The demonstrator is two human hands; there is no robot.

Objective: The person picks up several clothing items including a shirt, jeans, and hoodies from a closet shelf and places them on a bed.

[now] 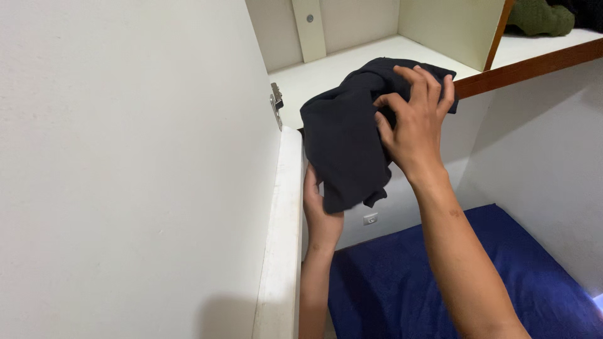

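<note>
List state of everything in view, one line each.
Black garment: bunched, held up at the shelf edge.
Left hand: under the garment, supporting it.
Right hand: fingers spread, pressing on the garment.
Cupboard door: swung open.
White shelf: bare where visible.
Green cloth: crumpled on the neighbouring shelf.
Blue bedding: spread flat below.

The dark cloth (348, 138) hides the left hand's (319, 210) fingers; the frame's top edge crops the green bundle (541, 17).

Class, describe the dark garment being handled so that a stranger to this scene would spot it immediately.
Start at the open white cupboard door on the left, then look to the pale shelf beside it. At its front edge, both hands hold a crumpled black cloth. Unlike the olive bundle further right, it is black and held.
</note>
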